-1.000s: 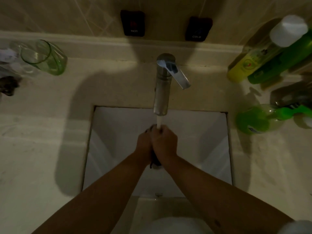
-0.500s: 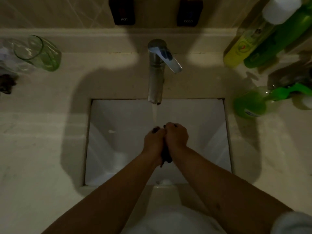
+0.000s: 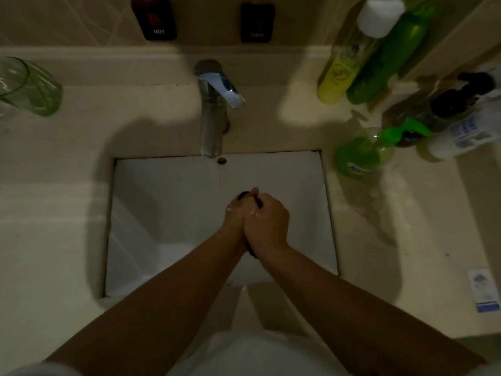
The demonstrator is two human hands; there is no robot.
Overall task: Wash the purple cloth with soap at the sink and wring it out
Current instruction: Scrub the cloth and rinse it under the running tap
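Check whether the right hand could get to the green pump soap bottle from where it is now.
Probably yes: the green pump bottle stands in the open on the counter right of the sink. But the right hand is pressed on the cloth with the left hand, so must let go first.

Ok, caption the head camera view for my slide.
Both hands, left and right, squeeze the dark cloth over the sink.

One camera only, worn on the person's head, looks steeply down from close above the white sink (image 3: 168,213). It faces the back wall, the faucet (image 3: 212,115) top centre, both forearms entering from the bottom edge.
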